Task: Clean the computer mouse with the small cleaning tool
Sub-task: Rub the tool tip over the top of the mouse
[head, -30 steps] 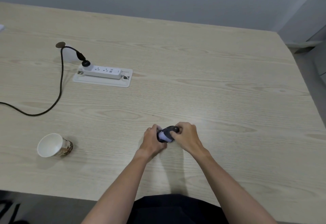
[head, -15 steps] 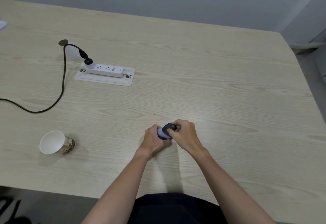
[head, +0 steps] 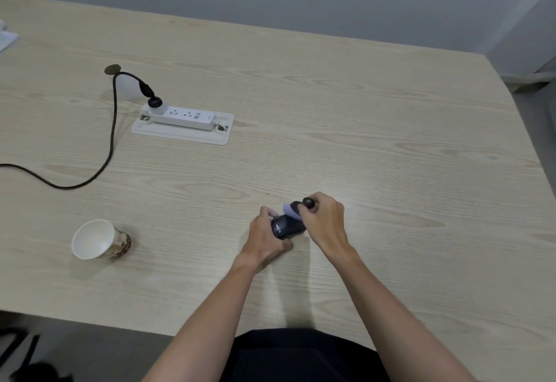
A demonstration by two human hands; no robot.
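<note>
A black computer mouse (head: 286, 227) with small white lettering rests on the wooden table near its front middle. My left hand (head: 266, 235) grips it from the left side, thumb at the front and fingers at the back. My right hand (head: 324, 221) is closed around a small cleaning tool (head: 296, 207) with a dark handle and a pale lilac brush head. The brush head touches the far end of the mouse.
A paper cup (head: 99, 240) lies on its side at the left. A white power strip (head: 182, 116) sits on a white plate further back, with a black cable (head: 112, 128) running off the left edge. The table's front edge (head: 120, 323) is close to my body.
My right hand has shifted right and away with the tool, so the brush now sits at the mouse's far end and more of the mouse top shows. My left hand keeps its hold.
</note>
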